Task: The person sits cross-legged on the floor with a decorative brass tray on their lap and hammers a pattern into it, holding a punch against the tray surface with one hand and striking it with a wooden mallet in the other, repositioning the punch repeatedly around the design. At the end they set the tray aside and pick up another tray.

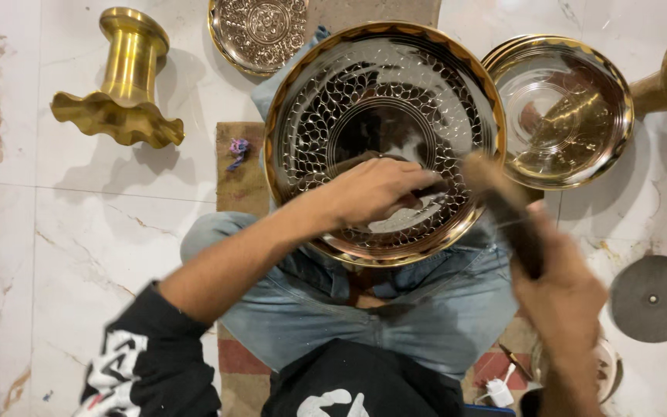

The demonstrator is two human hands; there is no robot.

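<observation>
Overhead, the left hand (pixel 372 189) presses flat on the engraved tray (pixel 384 85), right hand (pixel 561 297) grip clenched round a blurred brush (pixel 503 208).

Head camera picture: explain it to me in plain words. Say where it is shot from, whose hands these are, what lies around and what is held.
There is no machine here. The one picture comes from a camera worn on a person's head, looking straight down at their own lap and hands as they sit on a marble floor.

The left hand rests flat on a large engraved metal plate that lies across the knees, steadying it. The right hand grips a dark tool, probably a brush; it is blurred, so its exact kind is hard to tell.

Around the person lie a plain shiny brass plate to the right, a smaller patterned plate at the top, a brass stand with a wavy rim on its side at the left, and a flat grey disc at the lower right.
</observation>
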